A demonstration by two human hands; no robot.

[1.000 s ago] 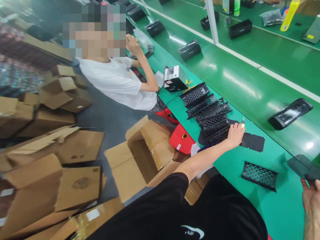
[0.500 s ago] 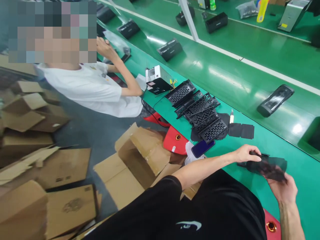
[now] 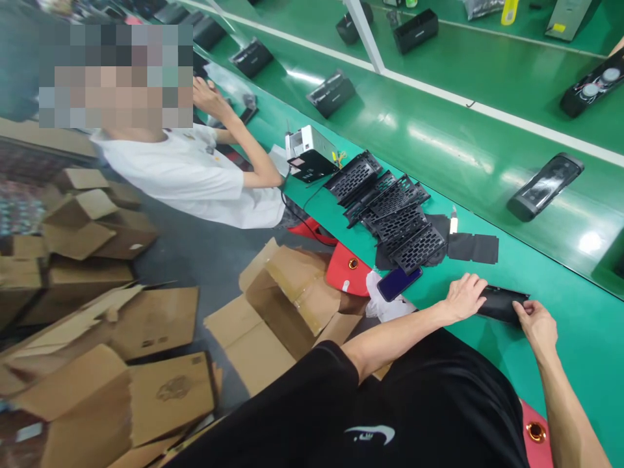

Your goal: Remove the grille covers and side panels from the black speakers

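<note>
Because the open carton point(image 3: 236, 338) stands below the near edge of the green table point(image 3: 585, 351), anything nudged off there could drop in or past it; phone point(image 3: 400, 284), face up at that edge, near the left forearm point(image 3: 404, 335), a careless elbow being the likely cause of a fall; stack of perforated panels point(image 3: 400, 221), loosely overlapped, liable to slide if bumped; slim white tool point(image 3: 454, 224), a cutting risk should it be a blade, too small to tell; loose black sheets point(image 3: 472, 248), easily shifted by a passing hand; left hand point(image 3: 465, 298), partly closed, fingers bent over the left end of the black piece; black piece point(image 3: 502, 304), on the table between both hands, smooth, probably a sheet over a perforated panel; uneven pull from its two ends could skew or crease it; right hand point(image 3: 539, 323), thumb and fingers pinched on the right end; a slip there could let the edge lift.

Against the frame half a second earlier: sheet then rumpled and overhanging, now smooth and in line; right hand then beneath the far end, now pinching it; black unit with two pale discs point(image 3: 592, 88) newly in view, upper right.
</note>
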